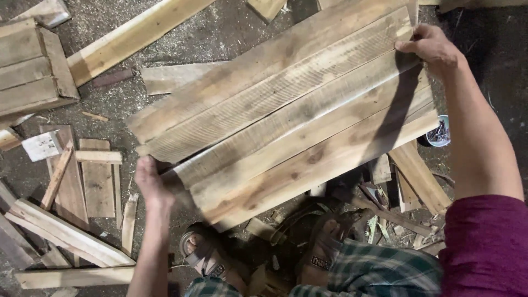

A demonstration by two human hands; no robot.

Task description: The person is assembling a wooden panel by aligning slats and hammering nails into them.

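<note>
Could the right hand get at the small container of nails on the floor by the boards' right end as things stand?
Probably yes: the container of nails lies uncovered on the floor just below the right hand. But that hand's fingers grip the boards, so it would need to let go first.

**A rough woodworking yard or workshop floor**

Bare, dirty ground strewn with sawdust [220,38] and splinters. Offcuts and scrap boards [82,181] lie scattered all around, some nailed into small panels [33,69]. A set of weathered planks [286,110] sits in the middle, and a small tin of nails [439,133] stands on the floor beside them.
</note>
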